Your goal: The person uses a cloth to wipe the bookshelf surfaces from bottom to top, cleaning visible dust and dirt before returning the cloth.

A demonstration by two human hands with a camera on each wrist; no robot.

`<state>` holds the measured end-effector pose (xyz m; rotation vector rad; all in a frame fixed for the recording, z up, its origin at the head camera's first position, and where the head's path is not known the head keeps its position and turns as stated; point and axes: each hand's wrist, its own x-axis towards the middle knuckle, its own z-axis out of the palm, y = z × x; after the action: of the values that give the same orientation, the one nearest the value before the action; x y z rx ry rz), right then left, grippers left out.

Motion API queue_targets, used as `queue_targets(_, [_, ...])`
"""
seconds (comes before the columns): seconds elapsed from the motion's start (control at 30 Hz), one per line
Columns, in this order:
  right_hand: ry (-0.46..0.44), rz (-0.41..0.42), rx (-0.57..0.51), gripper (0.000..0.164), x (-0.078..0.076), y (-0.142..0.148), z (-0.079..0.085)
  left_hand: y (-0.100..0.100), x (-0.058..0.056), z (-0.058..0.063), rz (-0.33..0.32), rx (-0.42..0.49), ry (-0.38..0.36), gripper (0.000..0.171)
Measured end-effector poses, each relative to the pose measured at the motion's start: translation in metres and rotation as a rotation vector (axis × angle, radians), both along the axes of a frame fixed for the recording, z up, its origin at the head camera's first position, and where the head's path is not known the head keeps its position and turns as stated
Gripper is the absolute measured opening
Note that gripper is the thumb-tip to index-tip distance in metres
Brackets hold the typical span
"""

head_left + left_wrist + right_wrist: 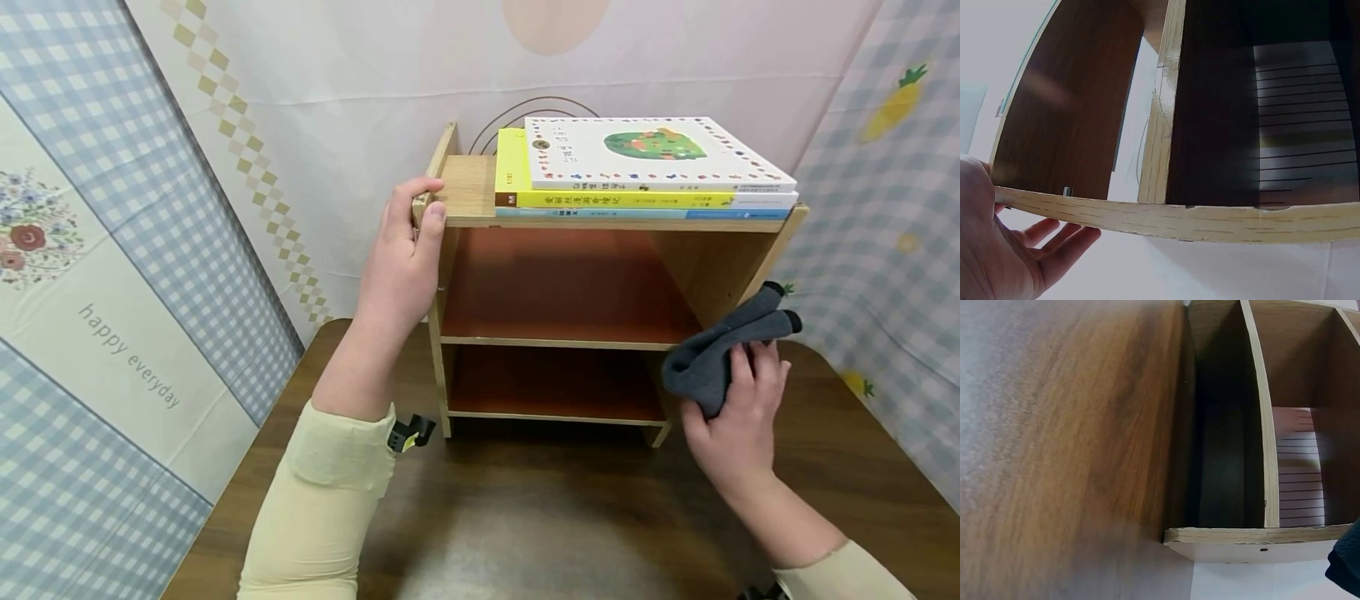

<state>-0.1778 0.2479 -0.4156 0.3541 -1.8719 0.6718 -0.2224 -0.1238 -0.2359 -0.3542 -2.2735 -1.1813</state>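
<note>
A small wooden shelf [558,342] stands on the table with its open front facing me. My left hand [401,254] grips the upper front corner of its left side panel [447,150], thumb on the near side. In the left wrist view, the fingers [1063,247] of that hand lie along the panel's outer face. To the right of the shelf, my right hand [742,417] holds a folded dark grey cloth [708,358] with black ends, close to the right side panel [772,254]. Only a corner of the cloth shows in the right wrist view.
Three books lie stacked on the shelf's top board: a white one [652,154] uppermost, a yellow one [512,167], and a blue one [592,213] at the bottom. The brown wooden table [525,517] extends in front. Patterned fabric [360,67] hangs behind and at both sides.
</note>
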Motion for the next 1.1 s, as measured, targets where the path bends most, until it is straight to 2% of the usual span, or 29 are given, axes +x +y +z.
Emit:
queue_targets(0.17, [-0.035,-0.019,0.067,0.061,0.004,0.003,-0.001,-0.001,0.0,0.0,0.002,-0.001,-0.009,0.044])
queue_targets(0.3, [-0.046,-0.009,0.095,0.065,0.007,0.003,0.0,-0.001,0.0,0.0,0.003,-0.002,-0.01,0.044])
queue_targets(0.6, [0.016,0.06,0.149,0.069,0.005,0.001,0.001,0.0,0.0,-0.001,-0.003,0.003,0.001,0.044])
queue_targets(0.9, [-0.026,0.024,0.231,0.064,0.0,-0.012,-0.011,-0.002,0.0,0.0,-0.013,-0.004,-0.011,0.044])
queue_targets(1.1, [-0.031,0.004,0.27,0.063,-0.003,-0.018,-0.013,-0.003,0.0,0.0,-0.016,-0.008,-0.013,0.044])
